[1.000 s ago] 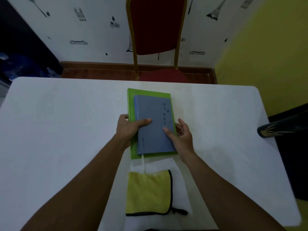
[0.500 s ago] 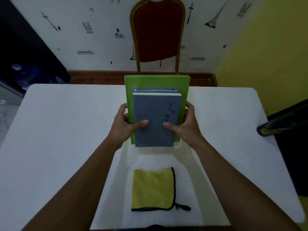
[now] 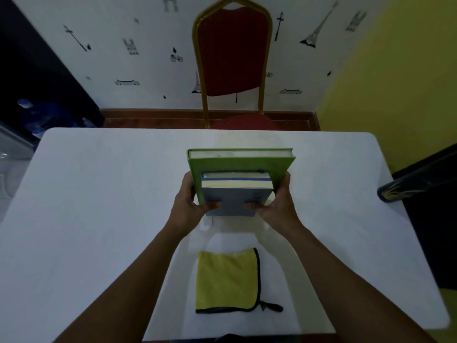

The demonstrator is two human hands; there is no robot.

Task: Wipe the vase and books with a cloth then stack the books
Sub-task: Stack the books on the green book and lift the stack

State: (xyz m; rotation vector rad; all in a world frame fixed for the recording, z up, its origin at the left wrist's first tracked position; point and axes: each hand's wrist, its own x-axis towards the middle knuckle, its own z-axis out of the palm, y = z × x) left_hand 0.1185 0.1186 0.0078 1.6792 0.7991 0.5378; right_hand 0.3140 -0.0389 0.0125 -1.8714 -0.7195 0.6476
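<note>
A stack of books stands nearly upright above the middle of the white table (image 3: 99, 194): a large green book (image 3: 247, 163) behind, a smaller blue book (image 3: 232, 200) in front, with their page edges facing up. My left hand (image 3: 189, 204) clasps the stack's left side and my right hand (image 3: 277, 203) its right side, thumbs pressed on the blue cover. A folded yellow cloth (image 3: 226, 280) with dark trim lies flat near the table's front edge, below the books. A dark vase (image 3: 405, 188) with gold markings lies at the table's right edge.
A red chair (image 3: 232, 53) with a gold frame stands behind the table's far edge against a patterned white wall. A yellow wall runs along the right. Dark furniture and blue bottles (image 3: 32, 115) sit at the far left.
The stack lay flat on the table a second ago. Both hands have lifted it and tipped it upright, so the page edges now show on top.
</note>
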